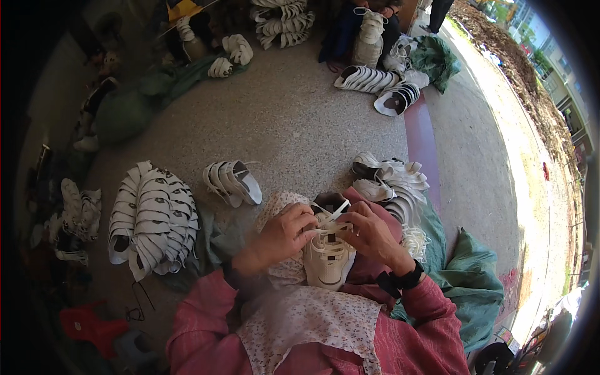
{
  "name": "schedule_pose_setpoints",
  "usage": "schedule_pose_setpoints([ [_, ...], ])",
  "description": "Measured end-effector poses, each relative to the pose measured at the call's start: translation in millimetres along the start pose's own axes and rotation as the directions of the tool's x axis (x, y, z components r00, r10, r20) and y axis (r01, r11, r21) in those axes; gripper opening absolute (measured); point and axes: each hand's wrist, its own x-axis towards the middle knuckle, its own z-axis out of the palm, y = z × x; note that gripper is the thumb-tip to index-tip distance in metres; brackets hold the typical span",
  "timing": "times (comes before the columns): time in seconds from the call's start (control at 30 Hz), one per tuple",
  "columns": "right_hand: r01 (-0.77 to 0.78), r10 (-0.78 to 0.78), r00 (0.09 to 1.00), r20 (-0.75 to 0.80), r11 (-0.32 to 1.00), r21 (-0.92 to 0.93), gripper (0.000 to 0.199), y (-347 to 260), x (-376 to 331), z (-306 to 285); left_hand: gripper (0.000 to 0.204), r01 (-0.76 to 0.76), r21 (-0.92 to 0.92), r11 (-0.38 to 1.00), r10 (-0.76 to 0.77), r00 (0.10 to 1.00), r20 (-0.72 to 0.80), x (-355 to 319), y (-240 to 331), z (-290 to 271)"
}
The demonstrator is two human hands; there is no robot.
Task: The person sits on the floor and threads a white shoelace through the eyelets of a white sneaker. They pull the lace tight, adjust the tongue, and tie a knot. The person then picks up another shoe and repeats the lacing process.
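Note:
A white sneaker upper (329, 265) rests upright on my lap, its toe toward me and its dark lining showing at the far end. White shoelace (338, 211) runs through its eyelets, and one flat end sticks up between my hands. At the left side of the opening, my left hand (282, 236) is closed in a pinch on the lace. My right hand (373, 232) is bent over the right side, its thumb and fingers closed on the lace too. My fingers partly cover the upper eyelets.
Stacks of nested white shoe uppers (153, 215) stand at left, with a smaller group (232, 182) farther ahead. More uppers (400, 181) and loose laces (415, 242) lie at right beside green sacking (469, 269). A red stool (94, 328) stands lower left. Other people work at the far side.

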Motion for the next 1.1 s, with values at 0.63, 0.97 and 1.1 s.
schedule_pose_setpoints([
  [0.63, -0.054, -0.121, 0.920, 0.374, 0.903, 0.427, 0.025, 47.9, 6.8, -18.0, 0.025, 0.050, -0.327, 0.944, 0.057, 0.949, 0.309, 2.8, -3.8, -7.7],
  [0.97, -0.144, -0.055, 0.931, 0.360, 0.853, 0.502, 0.022, 50.3, 6.1, -15.3, 0.024, -0.184, -0.086, 0.979, 0.197, 0.959, 0.203, 8.1, -17.1, -1.4],
  [1.1, -0.099, -0.086, 0.917, 0.390, 0.898, 0.429, 0.012, 45.6, 10.9, -28.5, 0.025, -0.061, -0.319, 0.946, 0.161, 0.942, 0.295, 6.7, -20.2, -11.0],
])
